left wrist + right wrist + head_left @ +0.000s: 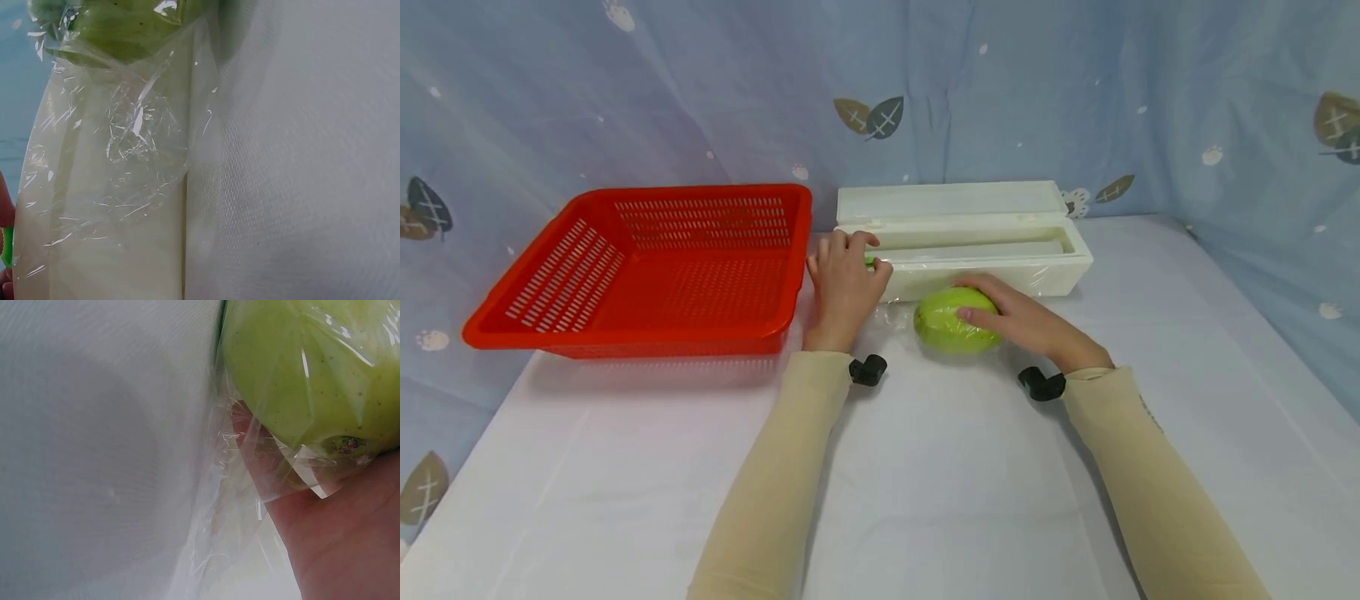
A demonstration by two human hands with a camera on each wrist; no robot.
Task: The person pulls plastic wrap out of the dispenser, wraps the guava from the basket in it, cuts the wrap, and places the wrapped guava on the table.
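A light green, speckled melon (942, 327) sits on the white table in front of a long white box, covered in clear plastic film (131, 144). My right hand (1026, 321) holds its right side, fingers behind and thumb on top; the right wrist view shows the melon's stem end under the film. At the left end of the white box (981, 282), my left hand (844, 283) pinches a small green tab (870, 261) between thumb and fingers. The film stretches from the melon along the box front towards that hand. Most of the tab is hidden.
A red slotted plastic basket (700, 340) stands on the table left of my left hand. The box's lid (951, 200) is raised at the back, and a white roll (992, 252) lies inside. Behind everything hangs a blue patterned curtain (1030, 92).
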